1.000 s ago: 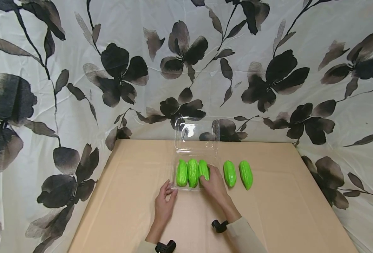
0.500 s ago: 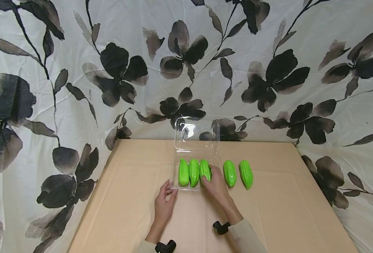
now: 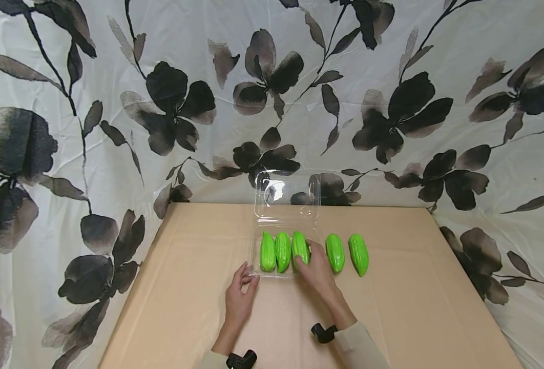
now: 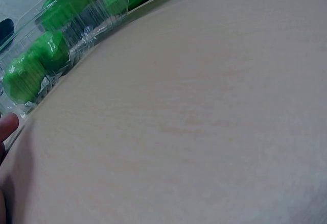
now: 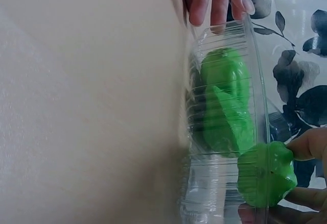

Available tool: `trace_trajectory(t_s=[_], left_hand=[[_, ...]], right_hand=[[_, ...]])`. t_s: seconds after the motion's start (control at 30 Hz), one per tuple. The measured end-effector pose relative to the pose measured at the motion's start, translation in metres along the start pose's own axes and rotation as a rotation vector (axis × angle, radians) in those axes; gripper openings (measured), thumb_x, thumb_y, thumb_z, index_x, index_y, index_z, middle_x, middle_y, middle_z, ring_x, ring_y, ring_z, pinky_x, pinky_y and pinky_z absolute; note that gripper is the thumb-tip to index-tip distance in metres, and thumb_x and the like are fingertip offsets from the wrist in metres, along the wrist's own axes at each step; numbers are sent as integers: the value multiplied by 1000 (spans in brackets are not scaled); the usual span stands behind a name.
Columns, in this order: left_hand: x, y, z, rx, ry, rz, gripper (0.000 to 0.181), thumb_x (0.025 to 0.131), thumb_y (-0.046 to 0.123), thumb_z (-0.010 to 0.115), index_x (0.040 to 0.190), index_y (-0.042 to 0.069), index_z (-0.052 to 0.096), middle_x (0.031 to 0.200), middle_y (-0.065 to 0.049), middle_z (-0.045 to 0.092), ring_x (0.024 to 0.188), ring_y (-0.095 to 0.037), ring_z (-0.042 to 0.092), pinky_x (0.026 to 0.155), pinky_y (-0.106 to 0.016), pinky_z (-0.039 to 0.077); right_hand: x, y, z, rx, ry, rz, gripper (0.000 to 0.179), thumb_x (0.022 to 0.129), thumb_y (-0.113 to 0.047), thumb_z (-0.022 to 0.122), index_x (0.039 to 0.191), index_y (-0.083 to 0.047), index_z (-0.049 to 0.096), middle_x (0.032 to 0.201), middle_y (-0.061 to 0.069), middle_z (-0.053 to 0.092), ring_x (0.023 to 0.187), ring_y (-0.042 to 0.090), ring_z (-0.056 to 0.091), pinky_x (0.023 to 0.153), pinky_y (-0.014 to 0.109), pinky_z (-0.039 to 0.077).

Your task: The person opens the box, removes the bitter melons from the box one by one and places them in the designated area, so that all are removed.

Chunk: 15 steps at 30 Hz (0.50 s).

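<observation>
A clear plastic clamshell box [image 3: 256,256] lies with its lid [image 3: 287,197] raised at the back. Two glossy green ridged cucumbers [image 3: 268,251] [image 3: 283,251] lie side by side in its left part. My right hand [image 3: 319,269] pinches a third cucumber [image 3: 300,246] between thumb and fingers over the box's right part; the right wrist view shows this held cucumber [image 5: 265,175] at rim height. At the box's front left corner my left hand [image 3: 241,297] grips the edge, thumb and fingers on either side in the right wrist view. Only a bit of that hand [image 4: 7,127] shows in the left wrist view.
Two more cucumbers [image 3: 335,253] [image 3: 358,254] lie on the tan tabletop [image 3: 401,287] to the right of the box. A white cloth [image 3: 327,128] with dark flowers hangs behind the table and along its sides.
The right hand with its cucumber has shifted slightly to the right. The two cucumbers in the box have moved a little to the right too. The left hand stays at the corner.
</observation>
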<state>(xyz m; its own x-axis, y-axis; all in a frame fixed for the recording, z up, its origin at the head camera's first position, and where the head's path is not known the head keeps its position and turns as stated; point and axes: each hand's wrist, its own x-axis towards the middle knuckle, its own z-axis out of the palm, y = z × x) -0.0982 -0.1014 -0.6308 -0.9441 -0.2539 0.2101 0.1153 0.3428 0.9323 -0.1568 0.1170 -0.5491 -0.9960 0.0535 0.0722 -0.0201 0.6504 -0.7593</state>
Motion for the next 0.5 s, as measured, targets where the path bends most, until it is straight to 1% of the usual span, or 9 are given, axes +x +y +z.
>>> trace_trajectory(t_s=[0.1, 0.23, 0.37, 0.5], left_hand=[[0, 0, 0, 2, -2, 0, 54, 93, 26, 72, 141, 10, 55, 126, -1, 72, 105, -17, 70, 101, -37, 47], [0, 1, 0, 6, -2, 0, 53, 93, 26, 72, 141, 10, 55, 126, -2, 72, 108, -20, 70, 101, -41, 47], [0, 1, 0, 3, -3, 0, 54, 93, 26, 72, 142, 11, 54, 125, -3, 72, 109, -21, 70, 101, -45, 46], [1, 2, 0, -1, -7, -2, 54, 93, 26, 72, 142, 10, 54, 126, -4, 72, 109, -21, 70, 101, -46, 46]], right_hand=[[-1, 0, -2, 1, -1, -6, 64, 87, -23, 68, 142, 4, 48, 141, 26, 53, 133, 43, 50, 110, 54, 42], [-2, 0, -4, 6, -2, -7, 64, 87, -23, 68, 142, 3, 48, 141, 26, 53, 134, 43, 50, 110, 54, 42], [-3, 1, -6, 5, -3, -5, 65, 88, -25, 69, 143, 3, 48, 142, 26, 53, 134, 42, 50, 110, 54, 42], [-4, 2, -6, -3, -5, 0, 65, 88, -26, 68, 143, 2, 48, 143, 25, 53, 135, 42, 49, 110, 54, 42]])
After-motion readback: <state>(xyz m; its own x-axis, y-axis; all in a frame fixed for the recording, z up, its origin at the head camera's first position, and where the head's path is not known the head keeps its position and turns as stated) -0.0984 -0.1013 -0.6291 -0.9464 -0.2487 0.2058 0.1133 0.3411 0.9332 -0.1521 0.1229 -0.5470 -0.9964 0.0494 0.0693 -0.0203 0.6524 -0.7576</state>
